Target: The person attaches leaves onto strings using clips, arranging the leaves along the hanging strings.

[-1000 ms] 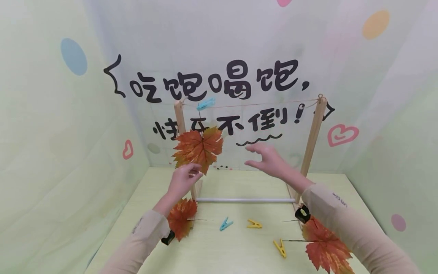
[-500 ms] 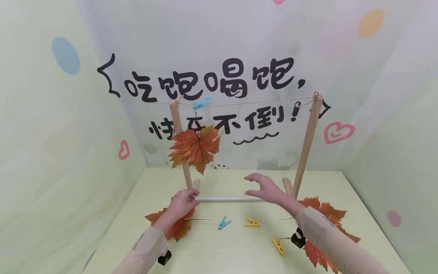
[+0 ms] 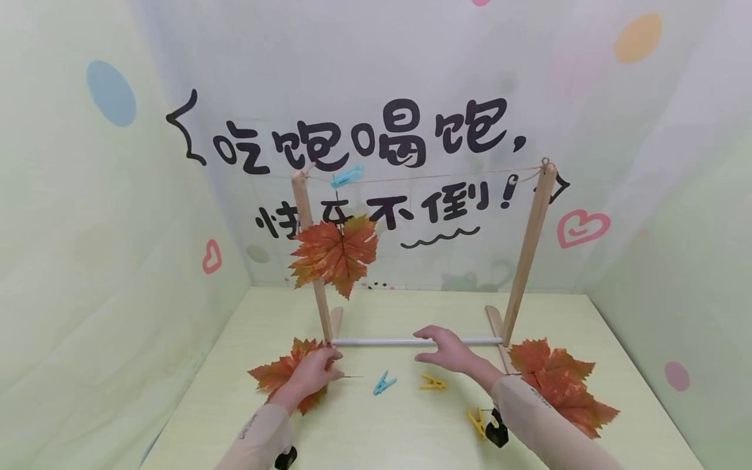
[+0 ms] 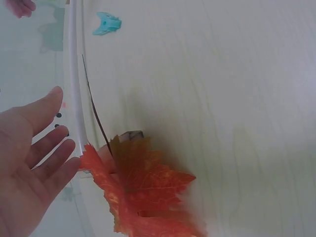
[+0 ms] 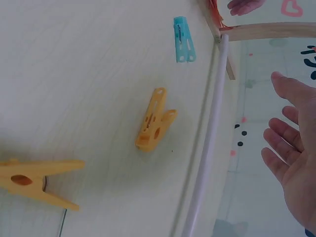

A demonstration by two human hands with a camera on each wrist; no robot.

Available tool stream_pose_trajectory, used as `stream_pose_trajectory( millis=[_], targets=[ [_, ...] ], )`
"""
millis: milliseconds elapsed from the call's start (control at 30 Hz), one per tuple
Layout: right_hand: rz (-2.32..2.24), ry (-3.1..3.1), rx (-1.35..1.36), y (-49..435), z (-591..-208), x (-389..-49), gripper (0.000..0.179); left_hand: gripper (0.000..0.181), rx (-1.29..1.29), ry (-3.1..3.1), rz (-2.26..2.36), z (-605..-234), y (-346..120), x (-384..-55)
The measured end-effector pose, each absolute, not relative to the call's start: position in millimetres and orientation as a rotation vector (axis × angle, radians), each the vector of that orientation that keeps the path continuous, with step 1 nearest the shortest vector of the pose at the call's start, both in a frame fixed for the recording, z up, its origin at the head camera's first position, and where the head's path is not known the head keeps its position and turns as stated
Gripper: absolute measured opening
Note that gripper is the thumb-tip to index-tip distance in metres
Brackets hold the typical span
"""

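The red-orange autumn leaf (image 3: 273, 373) lies towards the surface's (image 3: 411, 447) left edge, partly behind the left hand (image 3: 313, 372). I'd judge it feather-light, thin and easily creased, so the wiry stem (image 3: 354, 376), pointing inward, seems the best place to pinch. The left hand's grip is loose, holding nothing; the right hand (image 3: 451, 350), thumb and fingers parted, is likewise free by the white rod (image 3: 376, 342). Near the stem lies a blue clothespin (image 3: 383, 384), then a yellow clothespin (image 3: 436, 384). A second ago both hands were higher, the left beside the hanging leaf (image 3: 335, 251), which still hangs.
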State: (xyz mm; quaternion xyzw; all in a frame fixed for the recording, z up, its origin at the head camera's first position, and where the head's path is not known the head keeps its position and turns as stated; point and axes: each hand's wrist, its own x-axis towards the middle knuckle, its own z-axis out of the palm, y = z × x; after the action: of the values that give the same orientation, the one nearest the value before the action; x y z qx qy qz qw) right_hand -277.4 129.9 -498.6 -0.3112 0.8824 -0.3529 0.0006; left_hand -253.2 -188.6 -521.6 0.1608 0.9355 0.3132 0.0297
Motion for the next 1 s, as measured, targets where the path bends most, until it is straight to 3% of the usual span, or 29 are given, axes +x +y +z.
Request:
stream_pose_trajectory(
  millis=[567, 1000],
  targets=[
    [-1.178, 2.699, -0.961, 113.6, -526.6, -271.0, 0.042, 0.01, 0.695, 2.959, 0.819, -551.0, -196.2, -257.1],
    [-1.115, 2.703, -1.064, 101.1, -536.7, -272.8, 0.039, 0.009, 0.728, 3.054, 0.758, -551.3, -193.8, -255.2]
  ],
)
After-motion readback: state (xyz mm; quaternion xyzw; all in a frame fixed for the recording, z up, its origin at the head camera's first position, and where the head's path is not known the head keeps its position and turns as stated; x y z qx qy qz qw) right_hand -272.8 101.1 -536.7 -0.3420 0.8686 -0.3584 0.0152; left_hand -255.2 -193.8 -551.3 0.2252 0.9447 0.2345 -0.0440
